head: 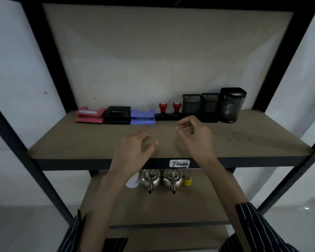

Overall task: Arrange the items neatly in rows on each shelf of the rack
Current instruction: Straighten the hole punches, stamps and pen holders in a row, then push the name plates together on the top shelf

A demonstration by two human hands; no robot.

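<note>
Top shelf row looks finished; both hands empty, next move likely down to the lower shelf.
Rack [49, 57]: black metal posts, matte brown board. Back row touching: three mesh cups [209, 106], red [90, 115], black [117, 115] and blue [142, 117] plastic punches, two red-knob stamps [169, 110]. Below, two shiny kettles [161, 179]. Left hand [135, 148] and right hand [193, 135] loosely curled, holding nothing.

Dim, soft focus (edges bowed), muted shadows
</note>
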